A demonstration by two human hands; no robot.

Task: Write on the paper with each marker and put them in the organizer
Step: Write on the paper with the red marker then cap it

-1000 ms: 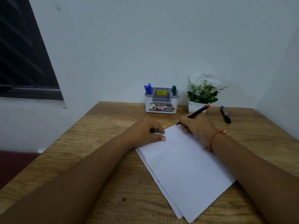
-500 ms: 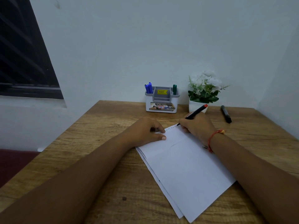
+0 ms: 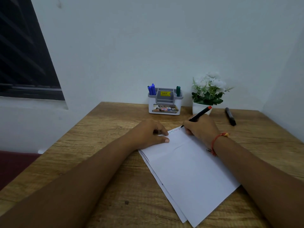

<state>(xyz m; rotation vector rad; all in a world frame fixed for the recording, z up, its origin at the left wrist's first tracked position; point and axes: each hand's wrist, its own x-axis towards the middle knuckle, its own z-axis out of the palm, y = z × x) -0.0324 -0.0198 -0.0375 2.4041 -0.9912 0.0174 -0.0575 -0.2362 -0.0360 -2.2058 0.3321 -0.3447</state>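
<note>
Pinching the red-ended marker (image 3: 199, 114) in my right hand (image 3: 200, 131), I have its tip on the far edge of the paper (image 3: 189, 170). My left hand (image 3: 147, 134) presses the paper's corner, fingers (image 3: 160, 129) loosely bent. The organizer (image 3: 165, 102) stands against the wall (image 3: 164, 46) beyond.

Markers: 5. Two blue markers (image 3: 152, 89) and one green marker (image 3: 178, 91) upper centre, one red-ended marker (image 3: 199, 115) centre right, one black marker (image 3: 230, 116) far right.
Organizer (image 3: 164, 106): 1.
Potted plant (image 3: 208, 94): 1.
Paper (image 3: 189, 170): 1 stack, at least three sheet edges showing.
Hands: 2, left hand (image 3: 148, 134) and right hand (image 3: 200, 129).
Counter (image 3: 98, 145): 1.
</note>
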